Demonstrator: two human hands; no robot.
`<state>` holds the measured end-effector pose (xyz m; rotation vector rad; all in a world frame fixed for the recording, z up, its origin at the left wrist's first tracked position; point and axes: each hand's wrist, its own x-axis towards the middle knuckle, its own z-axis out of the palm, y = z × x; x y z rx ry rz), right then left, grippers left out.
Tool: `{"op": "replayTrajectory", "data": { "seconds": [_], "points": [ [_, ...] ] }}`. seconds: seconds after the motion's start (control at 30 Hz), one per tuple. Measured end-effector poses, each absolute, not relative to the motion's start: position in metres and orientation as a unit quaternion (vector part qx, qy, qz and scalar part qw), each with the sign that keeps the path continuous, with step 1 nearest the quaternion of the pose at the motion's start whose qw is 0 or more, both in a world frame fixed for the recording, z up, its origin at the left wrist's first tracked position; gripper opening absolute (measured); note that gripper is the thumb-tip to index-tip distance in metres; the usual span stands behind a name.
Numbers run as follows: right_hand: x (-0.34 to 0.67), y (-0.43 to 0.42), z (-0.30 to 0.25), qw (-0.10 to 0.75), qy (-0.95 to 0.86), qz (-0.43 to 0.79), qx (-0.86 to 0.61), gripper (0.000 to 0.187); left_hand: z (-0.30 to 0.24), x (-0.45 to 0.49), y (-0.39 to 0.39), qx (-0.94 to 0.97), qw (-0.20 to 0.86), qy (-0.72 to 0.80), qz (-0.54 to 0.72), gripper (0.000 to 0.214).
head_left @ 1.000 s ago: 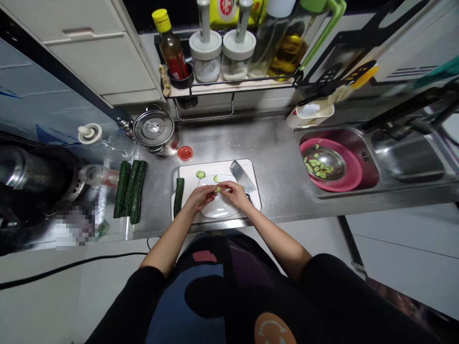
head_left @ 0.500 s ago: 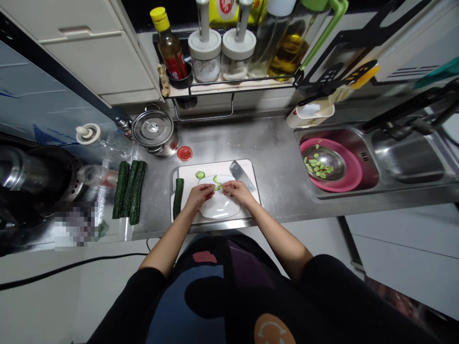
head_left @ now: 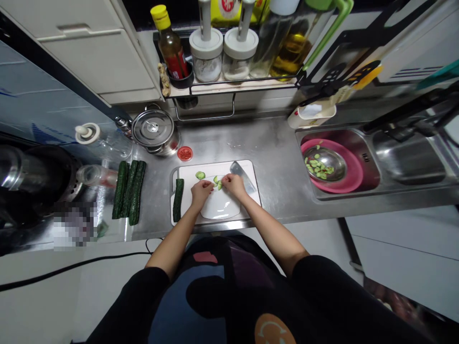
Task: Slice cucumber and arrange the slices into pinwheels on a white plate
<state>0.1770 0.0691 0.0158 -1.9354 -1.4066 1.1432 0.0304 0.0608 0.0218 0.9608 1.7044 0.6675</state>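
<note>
A white square plate [head_left: 220, 209] rests on the cutting board [head_left: 189, 170], with a few thin cucumber slices [head_left: 215, 179] at its far edge. My left hand [head_left: 202, 192] is over the plate's left side, fingers pinched; what lies between the fingertips is too small to make out. From the right, my right hand [head_left: 234, 185] pinches at a cucumber slice [head_left: 220, 185] on the plate. Behind the plate lies a cut cucumber piece [head_left: 200, 175]. On the board's left is a dark green cucumber length [head_left: 178, 200]; a cleaver [head_left: 243, 176] lies at its right.
Three whole cucumbers [head_left: 129, 192] lie to the left. Behind the board are a lidded steel pot [head_left: 154, 129] and a small red dish [head_left: 185, 153]. In the sink, a pink basin [head_left: 353, 165] holds a steel bowl [head_left: 337, 165] with green slices. Seasoning jars [head_left: 206, 57] line a shelf above.
My hands have moved a little apart, the left one shifting slightly left. The slice between them now lies among the others at the plate's far edge.
</note>
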Motion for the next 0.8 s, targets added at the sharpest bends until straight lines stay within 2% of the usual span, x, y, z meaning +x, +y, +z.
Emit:
{"op": "replayTrajectory", "data": {
  "seconds": [0.27,0.57,0.8],
  "points": [
    [0.174,0.073,0.013,0.191,-0.562,0.347,-0.726,0.014,0.016,0.036,0.063,0.510,0.401,0.732,0.208,0.004],
    [0.172,0.072,0.009,0.165,-0.587,0.313,-0.728,0.018,0.016,0.042,0.061,0.541,0.357,0.738,0.190,0.005],
    [0.170,0.073,0.005,0.181,-0.596,0.314,-0.717,0.017,0.014,0.038,0.060,0.535,0.377,0.719,0.233,0.008]
  ]
}}
